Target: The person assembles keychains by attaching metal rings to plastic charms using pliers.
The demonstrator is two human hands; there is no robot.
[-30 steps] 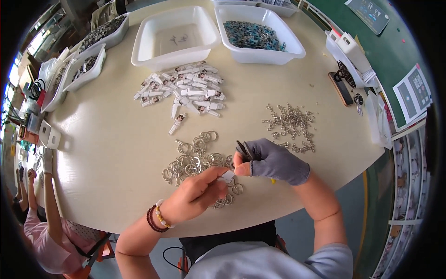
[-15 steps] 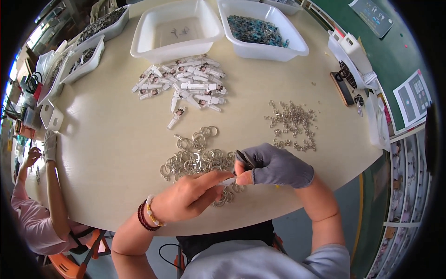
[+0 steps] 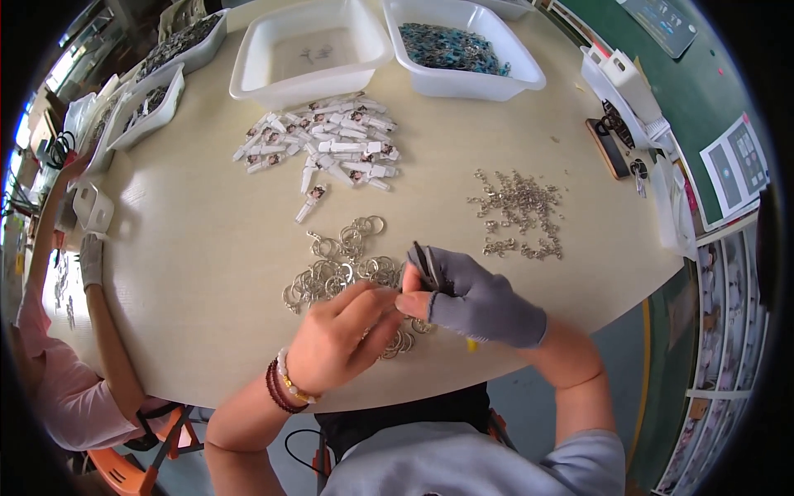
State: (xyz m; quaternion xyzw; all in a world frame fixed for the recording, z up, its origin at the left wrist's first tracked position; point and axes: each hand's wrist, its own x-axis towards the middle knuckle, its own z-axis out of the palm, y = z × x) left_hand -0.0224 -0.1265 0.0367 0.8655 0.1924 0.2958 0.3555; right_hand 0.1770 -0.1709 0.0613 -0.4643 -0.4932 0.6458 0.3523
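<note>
My right hand (image 3: 490,299), in a grey glove with bare fingertips, is closed round a pair of pliers (image 3: 427,266). The dark metal end of the pliers sticks up past the fingers, and a bit of yellow shows below the glove. Against its thumb my left hand (image 3: 346,332) pinches, fingers bent; what it holds is hidden between the hands. Under and beyond both hands lies a heap of metal key rings (image 3: 318,283). Farther off sits a pile of white strap-like pieces with small printed pictures (image 3: 351,132). Tiny metal fittings (image 3: 519,202) are scattered to the right.
At the back stand a white tub (image 3: 310,87) and another white tub (image 3: 471,85) holding teal and metal pieces. A phone (image 3: 608,149), keys (image 3: 638,169) and a white basket (image 3: 616,95) line the right edge. At the left a co-worker's gloved hand (image 3: 91,260) rests beside trays.
Both my hands have shifted slightly left, still together, and the pliers now point more upright. The left hand has turned and bunched its fingers. The co-worker's bare arm has reached farther away.
</note>
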